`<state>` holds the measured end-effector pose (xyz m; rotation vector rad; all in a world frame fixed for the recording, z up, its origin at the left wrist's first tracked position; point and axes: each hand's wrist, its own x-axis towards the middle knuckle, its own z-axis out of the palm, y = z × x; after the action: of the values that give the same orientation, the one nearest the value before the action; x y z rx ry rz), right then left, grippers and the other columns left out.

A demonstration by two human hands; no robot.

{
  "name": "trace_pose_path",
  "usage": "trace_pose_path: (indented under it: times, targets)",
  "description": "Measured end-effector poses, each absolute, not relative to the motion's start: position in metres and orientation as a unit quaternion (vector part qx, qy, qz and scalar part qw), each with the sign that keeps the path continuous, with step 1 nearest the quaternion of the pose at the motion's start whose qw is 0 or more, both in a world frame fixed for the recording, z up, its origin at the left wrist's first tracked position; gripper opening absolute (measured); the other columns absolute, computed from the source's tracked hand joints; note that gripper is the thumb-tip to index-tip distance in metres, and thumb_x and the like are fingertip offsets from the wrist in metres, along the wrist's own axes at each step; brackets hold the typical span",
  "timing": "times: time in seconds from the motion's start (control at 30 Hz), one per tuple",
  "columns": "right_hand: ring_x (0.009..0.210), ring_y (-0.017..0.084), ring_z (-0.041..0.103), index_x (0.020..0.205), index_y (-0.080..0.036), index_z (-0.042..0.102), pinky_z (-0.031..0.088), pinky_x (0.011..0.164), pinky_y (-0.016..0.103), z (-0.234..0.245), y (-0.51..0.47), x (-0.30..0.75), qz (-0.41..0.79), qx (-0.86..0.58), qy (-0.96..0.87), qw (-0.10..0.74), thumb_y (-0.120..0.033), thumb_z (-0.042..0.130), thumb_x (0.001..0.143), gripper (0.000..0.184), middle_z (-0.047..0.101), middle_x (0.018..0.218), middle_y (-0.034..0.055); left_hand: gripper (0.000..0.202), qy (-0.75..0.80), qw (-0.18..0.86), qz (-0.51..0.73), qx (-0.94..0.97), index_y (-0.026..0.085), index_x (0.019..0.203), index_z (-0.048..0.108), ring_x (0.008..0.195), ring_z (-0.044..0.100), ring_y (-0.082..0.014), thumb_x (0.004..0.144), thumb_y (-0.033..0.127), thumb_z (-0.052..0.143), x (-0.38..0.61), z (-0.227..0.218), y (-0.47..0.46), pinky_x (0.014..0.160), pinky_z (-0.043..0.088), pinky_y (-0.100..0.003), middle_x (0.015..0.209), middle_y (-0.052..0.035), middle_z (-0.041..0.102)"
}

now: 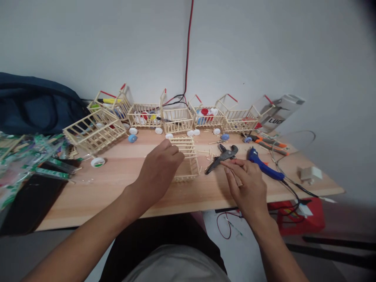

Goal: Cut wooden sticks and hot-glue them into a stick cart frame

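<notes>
My left hand [161,168] is closed above the left side of a small basket of wooden sticks [192,156]. Its fingertips are hidden, so whether it grips the basket or a small piece does not show. The basket lies on the wooden table, with its slatted side at the back. My right hand [248,182] has thumb and index finger drawn close in a pinch; what is between them is too small to make out. Just beyond those fingertips lie dark pliers [223,156], seemingly touching or very near them. A blue glue gun [266,166] rests right of that hand.
Several stick-built carts with red handles, such as this one [176,119], line the wall. A larger stick basket [95,131] stands left, near a white cap [98,162]. Plastic packaging [32,164] covers the left end. Orange-handled pliers [268,143] and cables lie right.
</notes>
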<state>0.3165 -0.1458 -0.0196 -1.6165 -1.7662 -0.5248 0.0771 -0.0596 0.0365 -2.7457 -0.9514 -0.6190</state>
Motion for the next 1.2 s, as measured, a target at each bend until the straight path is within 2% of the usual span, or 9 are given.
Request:
trace_pose_path:
  times: [0.17,0.73,0.87,1.0,1.13,1.2]
  targets:
    - [0.093,0.024,0.057,0.105,-0.020,0.071,0.046,0.079,0.038,-0.021,-0.146,0.318,-0.202,-0.616,-0.681,0.340,-0.021,0.054,0.093,0.021,0.064,0.097,0.0092,0.022,-0.319,0.092,-0.197,-0.923,0.017,0.065,0.060,0.078,0.051,-0.0224,0.085,0.007,0.061,0.082,0.036,-0.061,0.060,0.037,-0.033,0.073,-0.0065,0.062]
    - [0.092,0.023,0.058,0.102,-0.021,0.073,0.046,0.079,0.037,-0.020,-0.147,0.332,-0.212,-0.639,-0.659,0.334,-0.025,0.053,0.094,0.022,0.065,0.095,0.0089,0.022,-0.325,0.095,-0.185,-0.923,0.017,0.065,0.061,0.078,0.053,-0.0235,0.086,0.008,0.059,0.084,0.032,-0.056,0.062,0.039,-0.035,0.073,-0.0066,0.064]
    - [0.089,0.025,0.059,0.103,-0.020,0.073,0.047,0.077,0.039,-0.021,-0.146,0.360,-0.224,-0.674,-0.628,0.319,-0.028,0.054,0.092,0.023,0.065,0.094,0.0101,0.017,-0.345,0.001,-0.275,-0.897,0.017,0.075,0.067,0.082,0.058,-0.0206,0.089,0.015,0.057,0.078,0.037,-0.055,0.070,0.044,-0.032,0.078,-0.0044,0.069]
    - [0.090,0.029,0.058,0.108,-0.015,0.072,0.047,0.077,0.044,-0.027,-0.153,0.399,-0.228,-0.735,-0.585,0.256,-0.032,0.056,0.090,0.030,0.064,0.098,0.0159,0.010,-0.383,-0.143,-0.371,-0.833,0.019,0.085,0.070,0.074,0.061,-0.0141,0.087,0.021,0.061,0.068,0.046,-0.051,0.070,0.046,-0.027,0.081,-0.0003,0.072]
    - [0.094,0.033,0.058,0.112,-0.012,0.071,0.046,0.080,0.045,-0.036,-0.159,0.426,-0.234,-0.784,-0.545,0.184,-0.034,0.060,0.086,0.035,0.064,0.103,0.0197,0.012,-0.408,-0.210,-0.428,-0.779,0.019,0.086,0.073,0.078,0.064,-0.0158,0.085,0.027,0.063,0.058,0.048,-0.043,0.072,0.049,-0.028,0.087,-0.0019,0.074]
    - [0.101,0.035,0.058,0.119,-0.010,0.067,0.046,0.082,0.045,-0.037,-0.157,0.434,-0.226,-0.807,-0.529,0.131,-0.033,0.061,0.085,0.041,0.063,0.113,0.0225,0.012,-0.413,-0.229,-0.461,-0.752,0.020,0.085,0.074,0.081,0.065,-0.0165,0.083,0.029,0.066,0.054,0.045,-0.038,0.075,0.049,-0.028,0.089,-0.0021,0.075]
